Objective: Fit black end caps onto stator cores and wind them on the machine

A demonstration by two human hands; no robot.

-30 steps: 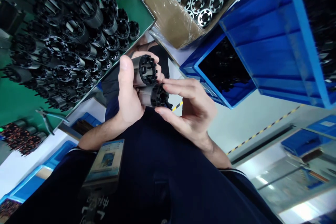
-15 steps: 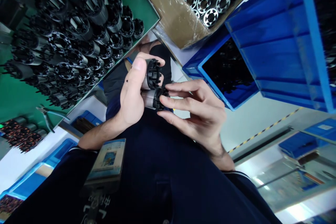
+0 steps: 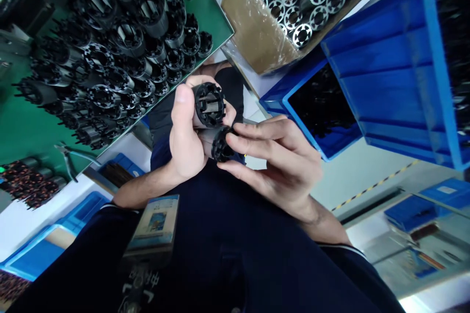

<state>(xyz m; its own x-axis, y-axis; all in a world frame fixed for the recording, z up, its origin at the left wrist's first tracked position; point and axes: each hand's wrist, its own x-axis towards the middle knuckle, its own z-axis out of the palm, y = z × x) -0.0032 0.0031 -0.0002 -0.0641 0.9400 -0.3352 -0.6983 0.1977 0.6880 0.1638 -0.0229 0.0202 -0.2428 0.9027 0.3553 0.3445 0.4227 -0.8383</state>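
Observation:
Two metal cylinders with black toothed plastic ends are held together in front of my chest. My left hand [image 3: 186, 132] is wrapped round the upper cylinder [image 3: 210, 103], its open ringed end facing the camera, and also bears on the lower one. The fingertips of my right hand [image 3: 277, 156] rest on the black end of the lower cylinder [image 3: 222, 144], thumb below and fingers above. Many similar cylinders [image 3: 127, 34] with black ends stand heaped on a green surface [image 3: 216, 24] at the upper left.
A carton [image 3: 249, 34] of bare metal cores lies at the top. Blue bins [image 3: 389, 63] of dark parts are on the right. Pliers [image 3: 68, 156] and copper-wound parts [image 3: 29, 181] lie at the left. Another person's arm [image 3: 216, 67] shows behind my hands.
The upper cylinder has turned so that its open end faces the camera more. My right fingers stay at the lower cylinder's end. The whole view has shifted slightly.

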